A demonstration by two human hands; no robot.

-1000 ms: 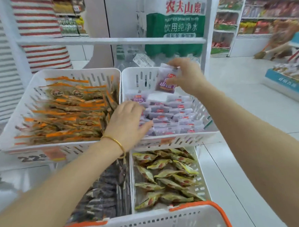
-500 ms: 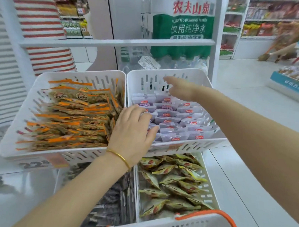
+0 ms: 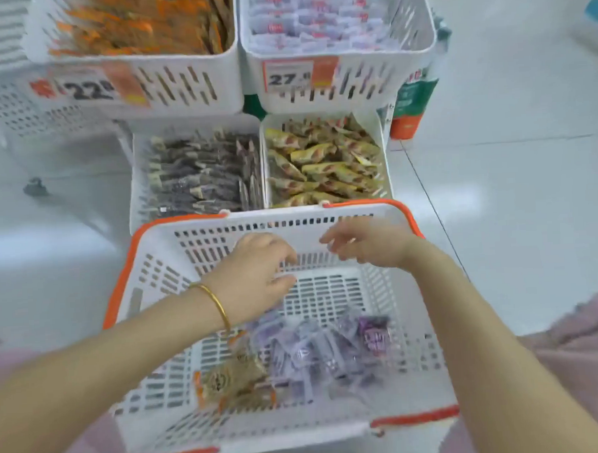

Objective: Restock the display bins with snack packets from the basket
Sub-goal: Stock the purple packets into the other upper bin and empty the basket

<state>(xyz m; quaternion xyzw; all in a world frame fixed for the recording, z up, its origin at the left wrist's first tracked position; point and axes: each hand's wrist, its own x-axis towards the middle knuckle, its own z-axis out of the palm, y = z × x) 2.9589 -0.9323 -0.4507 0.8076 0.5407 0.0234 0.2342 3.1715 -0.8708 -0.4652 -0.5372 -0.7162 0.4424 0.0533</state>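
A white basket (image 3: 156, 277) with an orange rim and handles sits in front of me. Inside it lie several purple-and-white snack packets (image 3: 323, 348) and a brown-and-orange packet (image 3: 229, 380). My left hand (image 3: 255, 276), with a gold bangle on the wrist, hovers over the basket with loosely bent fingers and holds nothing. My right hand (image 3: 367, 244) is over the basket's far wall, fingers relaxed and empty. Beyond the basket stand white display bins: orange packets (image 3: 145, 24) top left, white-and-red packets (image 3: 316, 20) top right, dark packets (image 3: 199, 172) lower left, yellow-green packets (image 3: 326, 167) lower right.
Price labels (image 3: 89, 86) hang on the fronts of the two upper bins. Pale tiled floor (image 3: 512, 189) spreads to the right and left of the bin stand. A green and orange package (image 3: 412, 105) stands behind the right bins. Pink clothing (image 3: 587, 344) shows at the bottom right.
Both hands have left the upper right bin and come down over the basket. The right hand no longer holds a packet. The view has tilted down.
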